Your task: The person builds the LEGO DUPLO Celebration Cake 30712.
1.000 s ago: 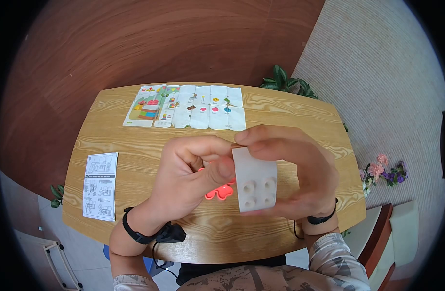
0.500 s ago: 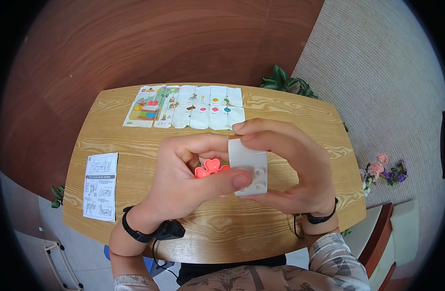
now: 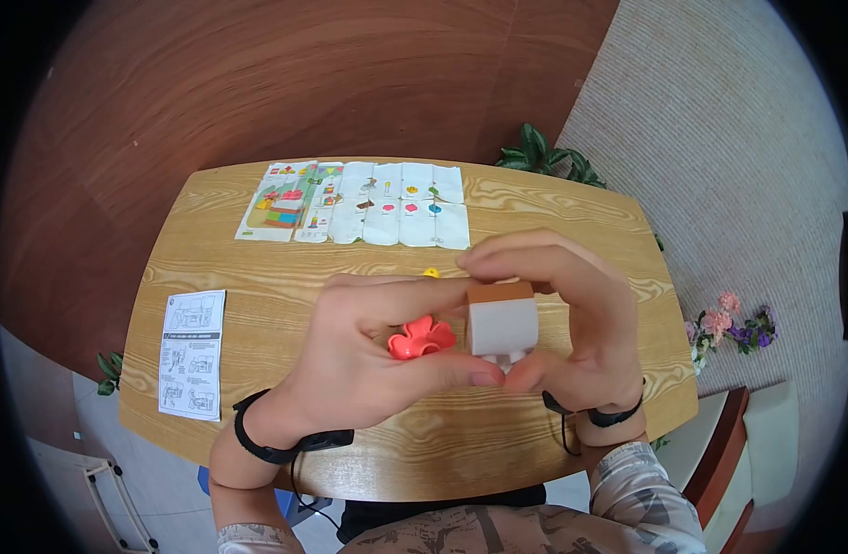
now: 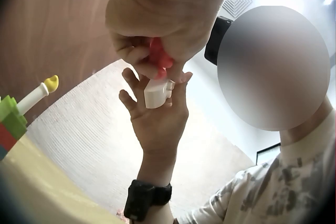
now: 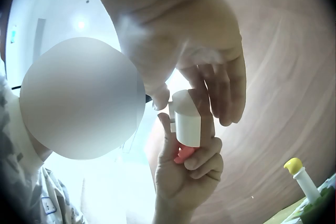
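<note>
My left hand (image 3: 350, 351) grips a red flower-shaped toy piece (image 3: 421, 339) in its curled fingers. Its thumb and forefinger also pinch a white toy brick (image 3: 503, 328) with a curved side. A brown layer (image 3: 500, 293) lies along the brick's upper side in the head view, and its studs point down toward me. Around the brick's other end curves my right hand (image 3: 586, 314), forefinger by the brown edge and thumb tip at the studs. In the right wrist view the right hand's outer fingers (image 5: 223, 95) reach past the brick.
Behind the hands stands a toy candle (image 4: 35, 99) with a yellow flame on a green block (image 4: 11, 116). A colourful instruction sheet (image 3: 387, 226) lies along the table's far side. A black-and-white leaflet (image 3: 191, 355) is at the left.
The white brick has turned: its studded face now points down and the brown layer shows on top. The red flower piece shows more fully, and a yellow tip appears behind the hands.
</note>
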`<action>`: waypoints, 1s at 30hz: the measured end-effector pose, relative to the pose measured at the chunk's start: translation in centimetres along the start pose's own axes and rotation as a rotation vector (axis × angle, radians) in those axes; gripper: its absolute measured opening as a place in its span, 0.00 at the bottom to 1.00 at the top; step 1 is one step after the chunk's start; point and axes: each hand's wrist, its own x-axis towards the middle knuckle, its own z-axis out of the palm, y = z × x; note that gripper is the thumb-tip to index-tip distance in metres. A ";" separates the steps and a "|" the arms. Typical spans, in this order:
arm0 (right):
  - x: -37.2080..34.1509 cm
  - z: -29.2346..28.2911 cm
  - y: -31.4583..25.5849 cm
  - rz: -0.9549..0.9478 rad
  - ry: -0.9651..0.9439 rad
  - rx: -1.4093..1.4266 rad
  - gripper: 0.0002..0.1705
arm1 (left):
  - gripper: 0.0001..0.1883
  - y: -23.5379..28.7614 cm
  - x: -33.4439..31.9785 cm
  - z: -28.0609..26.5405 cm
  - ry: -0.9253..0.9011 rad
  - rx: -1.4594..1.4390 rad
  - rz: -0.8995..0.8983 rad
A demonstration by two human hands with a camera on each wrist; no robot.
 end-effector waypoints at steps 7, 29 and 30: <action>-0.2 0.1 -0.1 0.058 0.046 -0.195 0.22 | 0.21 0.2 0.2 -0.2 -0.004 0.258 -0.050; 0.0 -0.1 -0.3 0.057 -0.015 -0.184 0.19 | 0.22 -0.5 0.3 0.2 0.018 0.486 0.254; -0.1 -0.1 -0.2 0.058 -0.012 -0.186 0.19 | 0.21 -0.4 0.4 0.2 0.013 0.485 0.256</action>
